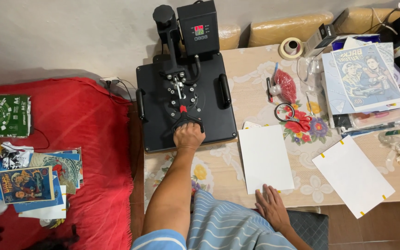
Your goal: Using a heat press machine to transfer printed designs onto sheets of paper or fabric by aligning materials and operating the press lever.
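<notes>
My left hand (189, 135) grips the black handle at the front of a black heat press (163, 115), whose top plate lies down flat. Its control box (199, 28) with a lit display stands at the back. My right hand (272, 207) rests flat on the near edge of the table, fingertips touching the bottom of a white sheet (265, 157) with small yellow tape tabs. A second white sheet (353, 175) with yellow tabs lies to the right.
Red-handled scissors (296, 118), a red bag (285, 85), a tape roll (291, 47) and a stack of printed posters (366, 76) sit on the floral tablecloth (255, 92). A red blanket (93, 153) with more prints (26, 185) lies to the left.
</notes>
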